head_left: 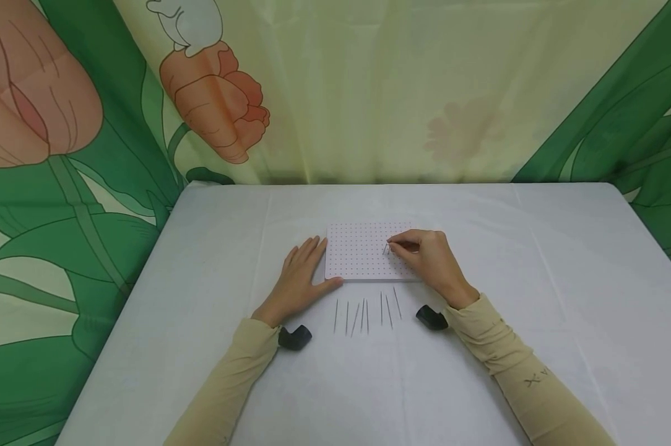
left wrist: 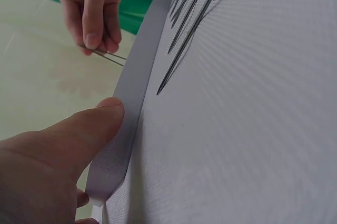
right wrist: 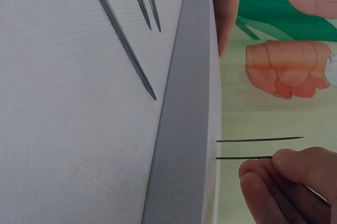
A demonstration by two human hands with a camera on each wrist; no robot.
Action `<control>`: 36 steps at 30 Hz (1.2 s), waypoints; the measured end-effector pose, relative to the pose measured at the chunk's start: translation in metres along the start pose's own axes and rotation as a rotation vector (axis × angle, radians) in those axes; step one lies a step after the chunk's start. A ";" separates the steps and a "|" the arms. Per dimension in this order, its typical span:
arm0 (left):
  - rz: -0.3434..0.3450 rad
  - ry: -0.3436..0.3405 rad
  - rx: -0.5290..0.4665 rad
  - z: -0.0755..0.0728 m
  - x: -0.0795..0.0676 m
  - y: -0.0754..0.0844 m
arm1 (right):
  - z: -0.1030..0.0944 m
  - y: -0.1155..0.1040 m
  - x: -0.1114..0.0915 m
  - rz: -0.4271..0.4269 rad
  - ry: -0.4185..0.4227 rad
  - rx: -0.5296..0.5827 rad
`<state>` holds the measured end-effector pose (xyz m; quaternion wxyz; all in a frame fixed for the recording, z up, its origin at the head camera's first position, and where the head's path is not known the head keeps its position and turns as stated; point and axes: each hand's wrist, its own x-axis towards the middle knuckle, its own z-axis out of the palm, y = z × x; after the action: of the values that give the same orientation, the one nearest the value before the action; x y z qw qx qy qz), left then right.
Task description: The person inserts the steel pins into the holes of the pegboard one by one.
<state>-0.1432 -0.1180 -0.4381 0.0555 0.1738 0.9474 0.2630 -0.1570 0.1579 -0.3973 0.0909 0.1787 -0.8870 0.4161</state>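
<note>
Thin Rod Pinched Over a Dotted White Board

On the white-covered table point(head_left: 202, 371), a white board point(head_left: 358, 254) with rows of small dots lies flat, set toward the far side and between the person's two hands. The left hand point(head_left: 299, 282) steadies nothing in its palm that I can see: its fingers reach along the board's left edge, while the thumb, spread wide from them, presses the near side wall close to the corner.

The right hand point(head_left: 432, 260) is over the right part of the board, its grip narrow, thumb and fingertips pinching the upper end of a slim dark rod point(right wrist: 242, 158). That rod's lower end meets the board's face; whether it sits in a hole I cannot tell. Just beside it a second rod point(right wrist: 260, 140) stands up from the board, untouched by the fingers.

Nearer the person, eight loose rods point(head_left: 362, 314) lie on the cloth in an uneven row, some slanting, all apart from the board. A black device point(head_left: 295, 337) sits by the left wrist and another black device point(head_left: 432, 318) by the right, both at the cuffs of beige sleeves point(head_left: 224, 384). Behind the table hangs a printed backdrop point(head_left: 358, 93) of carrot, leaves and tulip.
</note>
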 end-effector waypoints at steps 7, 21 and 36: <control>0.000 0.002 0.005 0.000 0.000 0.000 | 0.001 0.002 0.000 -0.003 -0.015 -0.009; 0.005 -0.001 0.006 -0.001 0.003 0.004 | -0.016 -0.007 -0.009 0.006 -0.043 -0.059; 0.001 0.002 -0.019 -0.002 0.000 0.004 | -0.022 -0.022 -0.029 0.040 -0.185 -0.147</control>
<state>-0.1421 -0.1161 -0.4348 0.0559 0.1734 0.9449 0.2720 -0.1216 0.1691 -0.3769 0.0130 0.1913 -0.9232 0.3332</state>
